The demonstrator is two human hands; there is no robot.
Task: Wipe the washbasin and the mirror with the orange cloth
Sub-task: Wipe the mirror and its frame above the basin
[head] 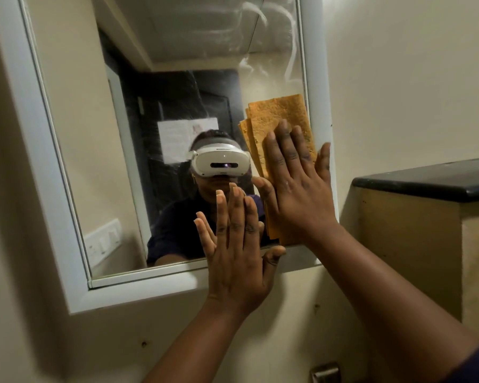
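Observation:
The white-framed mirror hangs on the beige wall and shows streaky wipe marks near its top right. The folded orange cloth lies flat against the glass at the mirror's right edge. My right hand presses the cloth to the mirror with straight, spread fingers. My left hand is held flat with straight fingers at the mirror's lower edge, just left of the right hand, and holds nothing. The washbasin is out of view.
A beige ledge with a black stone top juts out from the wall at the right, close to my right forearm. A metal fitting shows at the bottom edge. The mirror reflects a person wearing a white headset.

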